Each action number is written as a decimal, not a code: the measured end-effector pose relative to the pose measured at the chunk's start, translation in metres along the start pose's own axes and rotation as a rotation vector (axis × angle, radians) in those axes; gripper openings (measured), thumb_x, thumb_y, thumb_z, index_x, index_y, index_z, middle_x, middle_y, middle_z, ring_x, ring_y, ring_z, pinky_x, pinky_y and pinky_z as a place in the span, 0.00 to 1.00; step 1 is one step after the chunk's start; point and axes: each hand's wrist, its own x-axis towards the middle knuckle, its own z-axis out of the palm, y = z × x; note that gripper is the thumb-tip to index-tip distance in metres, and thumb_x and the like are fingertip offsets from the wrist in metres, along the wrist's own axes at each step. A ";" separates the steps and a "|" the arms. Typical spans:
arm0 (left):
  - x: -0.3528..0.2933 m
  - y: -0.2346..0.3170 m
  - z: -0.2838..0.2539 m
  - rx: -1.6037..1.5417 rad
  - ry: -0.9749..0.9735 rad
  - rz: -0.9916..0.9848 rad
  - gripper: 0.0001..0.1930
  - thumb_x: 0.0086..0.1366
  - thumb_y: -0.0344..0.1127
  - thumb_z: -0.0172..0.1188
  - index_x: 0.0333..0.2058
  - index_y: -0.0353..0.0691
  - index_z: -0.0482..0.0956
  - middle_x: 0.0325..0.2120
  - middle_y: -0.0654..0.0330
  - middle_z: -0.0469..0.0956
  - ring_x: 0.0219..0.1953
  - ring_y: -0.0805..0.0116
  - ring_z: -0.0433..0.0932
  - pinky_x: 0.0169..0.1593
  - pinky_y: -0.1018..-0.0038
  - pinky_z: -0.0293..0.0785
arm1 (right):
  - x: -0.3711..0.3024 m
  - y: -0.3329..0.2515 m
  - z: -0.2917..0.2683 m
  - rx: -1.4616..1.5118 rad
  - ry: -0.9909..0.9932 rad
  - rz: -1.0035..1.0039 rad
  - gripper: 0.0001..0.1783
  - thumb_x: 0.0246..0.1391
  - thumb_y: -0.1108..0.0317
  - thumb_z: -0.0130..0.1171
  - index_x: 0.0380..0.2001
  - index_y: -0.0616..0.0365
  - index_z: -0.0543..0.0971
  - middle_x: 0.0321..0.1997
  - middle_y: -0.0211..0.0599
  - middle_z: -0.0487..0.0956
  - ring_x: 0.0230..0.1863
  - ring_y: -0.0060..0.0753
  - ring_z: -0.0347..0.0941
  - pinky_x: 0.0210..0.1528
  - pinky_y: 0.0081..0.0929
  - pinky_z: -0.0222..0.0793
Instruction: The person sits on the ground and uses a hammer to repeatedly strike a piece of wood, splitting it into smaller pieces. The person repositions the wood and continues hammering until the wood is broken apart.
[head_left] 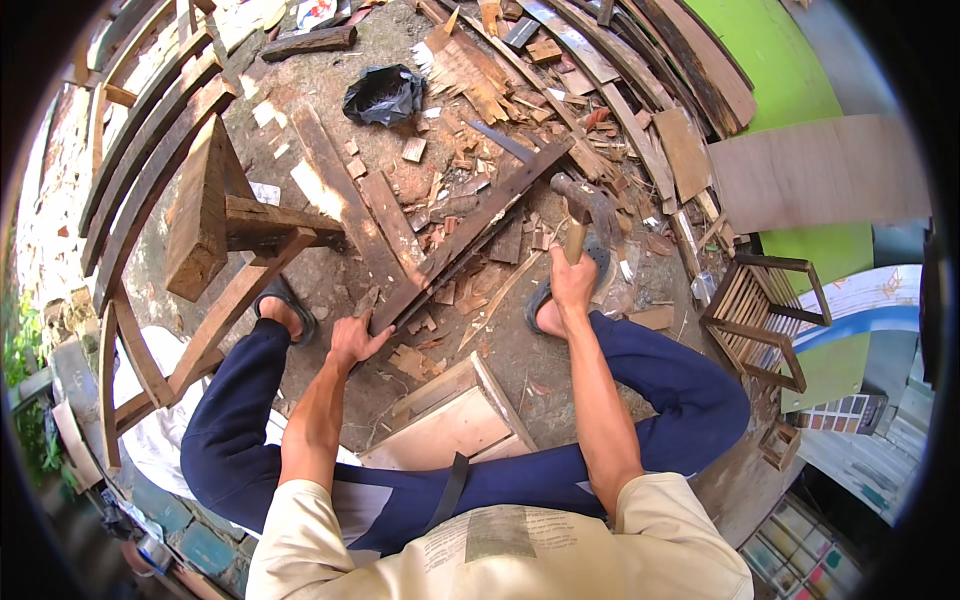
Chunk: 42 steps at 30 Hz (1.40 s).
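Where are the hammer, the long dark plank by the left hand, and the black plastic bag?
Hammer [576, 240]: head view, on its wooden handle.
Long dark plank [474, 230]: head view, mid-length.
Black plastic bag [402, 105]: head view, on its crumpled side.

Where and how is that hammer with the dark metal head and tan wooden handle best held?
Probably by the tan wooden handle, from the person's near side, as the right hand does. The hammer's dark metal head lies at the far end, and the slim handle points back toward the person, so fingers can wrap around it.
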 end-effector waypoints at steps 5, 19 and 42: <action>-0.008 -0.006 0.007 0.043 0.028 0.042 0.41 0.61 0.70 0.53 0.44 0.28 0.80 0.23 0.37 0.80 0.31 0.39 0.82 0.40 0.53 0.77 | -0.013 0.069 0.024 0.061 0.019 0.209 0.20 0.54 0.56 0.64 0.27 0.66 0.79 0.17 0.43 0.77 0.23 0.39 0.76 0.31 0.39 0.69; -0.016 0.006 -0.004 -0.003 -0.065 -0.112 0.41 0.63 0.71 0.50 0.52 0.32 0.75 0.27 0.37 0.82 0.36 0.38 0.83 0.43 0.51 0.77 | 0.007 0.139 0.153 0.685 0.138 0.690 0.41 0.58 0.44 0.66 0.54 0.77 0.70 0.54 0.51 0.75 0.55 0.44 0.75 0.60 0.34 0.75; 0.019 -0.003 -0.010 -0.108 -0.149 -0.397 0.55 0.54 0.83 0.48 0.50 0.26 0.79 0.40 0.36 0.82 0.48 0.41 0.81 0.54 0.53 0.75 | -0.057 0.116 0.074 -0.062 -0.285 0.329 0.33 0.57 0.38 0.62 0.40 0.63 0.81 0.31 0.54 0.83 0.36 0.58 0.81 0.41 0.46 0.74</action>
